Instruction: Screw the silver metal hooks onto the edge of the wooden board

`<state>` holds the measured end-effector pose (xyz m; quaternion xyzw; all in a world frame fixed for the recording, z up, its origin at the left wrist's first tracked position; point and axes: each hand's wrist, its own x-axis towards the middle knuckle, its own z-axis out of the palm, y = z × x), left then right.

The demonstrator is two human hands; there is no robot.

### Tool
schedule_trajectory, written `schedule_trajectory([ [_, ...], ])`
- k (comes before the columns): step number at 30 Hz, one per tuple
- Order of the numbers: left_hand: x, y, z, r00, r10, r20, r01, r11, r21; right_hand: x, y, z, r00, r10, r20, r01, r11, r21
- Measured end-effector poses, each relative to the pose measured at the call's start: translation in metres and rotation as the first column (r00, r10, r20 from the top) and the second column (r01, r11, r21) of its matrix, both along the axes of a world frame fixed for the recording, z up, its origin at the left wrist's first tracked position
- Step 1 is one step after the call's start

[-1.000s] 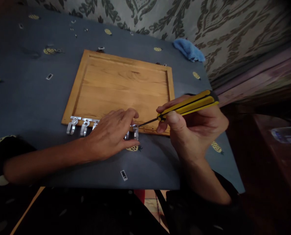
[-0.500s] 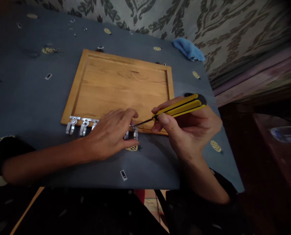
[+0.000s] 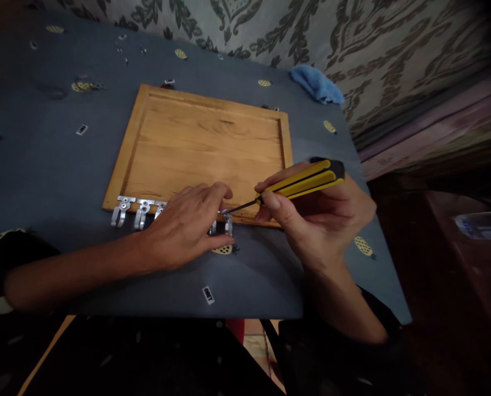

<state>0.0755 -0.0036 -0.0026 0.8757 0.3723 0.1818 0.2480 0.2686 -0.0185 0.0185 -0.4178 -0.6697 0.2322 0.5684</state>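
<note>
A wooden board (image 3: 206, 146) with a raised frame lies on the dark blue tablecloth (image 3: 43, 165). Metal hooks (image 3: 132, 212) line its near edge. My left hand (image 3: 185, 225) rests palm down over that edge, fingers pressed around a metal hook (image 3: 227, 223). My right hand (image 3: 317, 212) grips a yellow and black screwdriver (image 3: 297, 184). The screwdriver's thin shaft points left, and its tip meets the hook's plate by my left fingertips.
A blue cloth (image 3: 317, 83) lies at the table's far right corner. Small screws and bits (image 3: 125, 49) are scattered at the far left. The table edge runs close to my body, and a patterned wall (image 3: 352, 44) rises behind.
My right hand and the screwdriver have shifted left toward the hook, and the handle has tilted lower. My left hand has stayed in place.
</note>
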Motion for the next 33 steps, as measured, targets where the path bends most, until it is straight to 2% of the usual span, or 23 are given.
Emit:
schedule_trajectory([
  [13,0.0001,0.0006,-0.0009,1.000,0.010,-0.026,-0.010,1.000,-0.005,0.0040,-0.0029,0.0017,0.997,-0.024,0.071,0.025,1.000,-0.013],
  [22,0.0005,0.0005,-0.0005,1.000,0.010,-0.017,-0.010,1.000,0.005,0.0033,-0.0022,-0.0020,0.994,-0.104,0.044,0.106,0.994,-0.035],
  [27,0.0008,0.0005,0.0003,1.000,0.009,-0.027,-0.009,1.000,-0.001,0.0021,-0.0011,-0.0031,0.995,-0.097,0.029,0.097,0.995,-0.006],
  [33,0.0001,0.0011,0.0004,1.000,-0.003,-0.023,0.003,1.000,0.001,-0.0002,-0.0007,-0.0019,0.988,-0.151,0.006,0.151,0.988,0.022],
])
